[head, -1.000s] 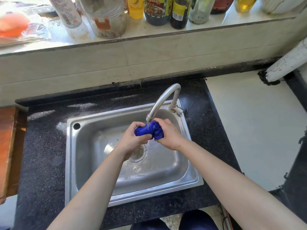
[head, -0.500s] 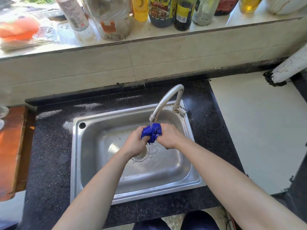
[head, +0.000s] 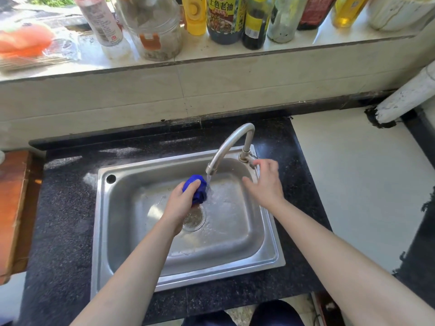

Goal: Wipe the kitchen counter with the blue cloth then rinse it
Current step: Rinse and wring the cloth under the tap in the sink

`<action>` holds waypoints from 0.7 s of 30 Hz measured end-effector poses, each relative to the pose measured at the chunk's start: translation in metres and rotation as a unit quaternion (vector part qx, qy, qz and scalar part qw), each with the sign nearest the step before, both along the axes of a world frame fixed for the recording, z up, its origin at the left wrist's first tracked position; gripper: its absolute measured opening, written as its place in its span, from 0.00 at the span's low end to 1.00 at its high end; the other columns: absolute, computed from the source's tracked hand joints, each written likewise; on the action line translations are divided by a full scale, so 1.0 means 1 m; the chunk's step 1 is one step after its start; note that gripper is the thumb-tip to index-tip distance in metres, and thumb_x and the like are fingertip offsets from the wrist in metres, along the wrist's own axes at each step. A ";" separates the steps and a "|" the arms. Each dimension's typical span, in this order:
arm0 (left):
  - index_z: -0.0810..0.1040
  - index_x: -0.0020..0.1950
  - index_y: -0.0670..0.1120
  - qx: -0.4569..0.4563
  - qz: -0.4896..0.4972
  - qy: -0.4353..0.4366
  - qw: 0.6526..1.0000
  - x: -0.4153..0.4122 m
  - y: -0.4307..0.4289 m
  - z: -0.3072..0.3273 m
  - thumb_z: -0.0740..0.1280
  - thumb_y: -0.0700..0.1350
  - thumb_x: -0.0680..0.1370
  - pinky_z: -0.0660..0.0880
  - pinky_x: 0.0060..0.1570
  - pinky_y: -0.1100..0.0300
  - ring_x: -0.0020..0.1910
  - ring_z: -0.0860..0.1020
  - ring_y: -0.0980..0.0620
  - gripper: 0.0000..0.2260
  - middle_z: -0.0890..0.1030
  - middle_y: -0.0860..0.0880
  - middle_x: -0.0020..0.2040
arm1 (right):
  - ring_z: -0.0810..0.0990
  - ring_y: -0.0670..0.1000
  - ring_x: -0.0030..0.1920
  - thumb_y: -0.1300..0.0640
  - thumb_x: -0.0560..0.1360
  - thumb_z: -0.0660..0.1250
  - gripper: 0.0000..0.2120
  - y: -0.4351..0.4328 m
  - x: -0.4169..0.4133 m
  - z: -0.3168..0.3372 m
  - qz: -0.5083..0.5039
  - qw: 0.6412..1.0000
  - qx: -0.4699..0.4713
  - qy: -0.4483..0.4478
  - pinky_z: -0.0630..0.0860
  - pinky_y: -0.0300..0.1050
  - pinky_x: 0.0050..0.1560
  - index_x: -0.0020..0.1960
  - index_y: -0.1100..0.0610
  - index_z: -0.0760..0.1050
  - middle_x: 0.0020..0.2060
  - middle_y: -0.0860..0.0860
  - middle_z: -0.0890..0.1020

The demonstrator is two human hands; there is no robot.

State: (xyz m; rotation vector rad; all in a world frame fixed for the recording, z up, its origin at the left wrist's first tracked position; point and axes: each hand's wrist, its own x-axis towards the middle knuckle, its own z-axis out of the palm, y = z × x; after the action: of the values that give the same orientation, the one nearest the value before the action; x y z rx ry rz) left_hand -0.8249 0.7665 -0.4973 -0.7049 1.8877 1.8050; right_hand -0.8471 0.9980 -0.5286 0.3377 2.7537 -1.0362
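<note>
The blue cloth (head: 197, 190) is bunched into a ball and my left hand (head: 182, 202) grips it over the steel sink (head: 103, 231), just left of the water stream falling from the curved tap (head: 229, 144). My right hand (head: 266, 182) is off the cloth, fingers spread, with its fingertips at the tap handle (head: 251, 162) on the sink's back right corner. The black speckled counter (head: 63, 208) surrounds the sink.
Bottles and a clear jar (head: 153, 27) line the tiled ledge behind the sink. A wooden board (head: 11, 208) lies at the left edge. A white surface (head: 357, 184) extends to the right, with a white pipe (head: 409, 95) above it. The drain (head: 194, 218) sits under my left wrist.
My right hand has let go of the cloth and moved right and back to the tap handle. My left hand now holds the cloth alone beside the stream.
</note>
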 end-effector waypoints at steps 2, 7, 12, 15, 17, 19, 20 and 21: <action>0.80 0.57 0.42 0.034 0.015 -0.001 0.999 0.001 -0.001 0.004 0.61 0.49 0.82 0.73 0.49 0.53 0.46 0.80 0.44 0.13 0.84 0.40 0.49 | 0.66 0.59 0.72 0.51 0.74 0.74 0.37 0.006 -0.016 -0.002 -0.003 0.999 0.010 -0.045 0.66 0.52 0.69 0.77 0.58 0.60 0.73 0.57 0.63; 0.84 0.48 0.49 0.085 0.048 -0.007 0.995 0.013 0.000 0.011 0.57 0.46 0.83 0.67 0.50 0.51 0.47 0.78 0.46 0.15 0.84 0.44 0.44 | 0.75 0.63 0.63 0.50 0.80 0.67 0.22 0.004 -0.047 -0.013 0.014 0.996 0.042 -0.080 0.71 0.53 0.61 0.70 0.59 0.71 0.63 0.61 0.75; 0.81 0.58 0.44 0.100 0.131 -0.039 0.986 0.023 -0.002 0.011 0.63 0.49 0.81 0.72 0.54 0.50 0.50 0.78 0.45 0.12 0.83 0.42 0.47 | 0.74 0.62 0.67 0.48 0.84 0.58 0.21 0.016 -0.062 -0.017 -0.049 0.994 -0.010 -0.093 0.69 0.51 0.65 0.73 0.58 0.71 0.65 0.61 0.78; 0.85 0.50 0.49 0.088 0.110 -0.027 0.990 0.029 0.000 0.015 0.61 0.51 0.83 0.73 0.55 0.50 0.46 0.81 0.49 0.14 0.85 0.44 0.44 | 0.74 0.62 0.67 0.47 0.84 0.58 0.22 0.021 -0.065 -0.018 -0.046 0.994 -0.020 -0.101 0.70 0.51 0.65 0.74 0.56 0.70 0.66 0.61 0.78; 0.87 0.41 0.53 0.085 0.084 -0.010 0.993 0.031 0.002 0.021 0.58 0.52 0.84 0.73 0.54 0.52 0.41 0.82 0.53 0.20 0.85 0.48 0.41 | 0.73 0.63 0.68 0.47 0.84 0.58 0.23 0.014 -0.063 -0.019 -0.073 0.991 -0.035 -0.108 0.70 0.52 0.65 0.76 0.56 0.65 0.68 0.61 0.76; 0.87 0.38 0.53 0.083 0.087 -0.009 0.993 0.034 0.002 0.027 0.59 0.51 0.84 0.73 0.52 0.52 0.40 0.82 0.52 0.21 0.85 0.47 0.40 | 0.67 0.64 0.72 0.49 0.83 0.60 0.28 0.000 -0.050 -0.018 -0.128 0.988 -0.033 -0.085 0.66 0.56 0.69 0.79 0.58 0.58 0.73 0.63 0.67; 0.86 0.39 0.51 0.086 0.096 -0.017 0.991 0.035 0.001 0.029 0.61 0.51 0.83 0.72 0.51 0.52 0.41 0.81 0.51 0.18 0.84 0.46 0.40 | 0.62 0.65 0.74 0.51 0.82 0.62 0.30 -0.010 -0.037 -0.014 -0.152 0.987 -0.022 -0.055 0.63 0.57 0.72 0.80 0.59 0.55 0.76 0.64 0.61; 0.85 0.41 0.50 0.089 0.107 -0.024 0.990 0.036 -0.001 0.031 0.63 0.50 0.81 0.71 0.48 0.53 0.40 0.79 0.50 0.14 0.83 0.46 0.40 | 0.58 0.64 0.76 0.54 0.81 0.64 0.33 -0.020 -0.021 -0.009 -0.160 0.986 -0.026 -0.022 0.60 0.58 0.75 0.80 0.59 0.54 0.77 0.63 0.56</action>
State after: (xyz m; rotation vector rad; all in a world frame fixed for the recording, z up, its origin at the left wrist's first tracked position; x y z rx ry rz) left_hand -0.7893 0.7651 -0.4658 -0.9052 1.6481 2.0370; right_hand -0.8683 0.9778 -0.5373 0.8068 2.6826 -1.1507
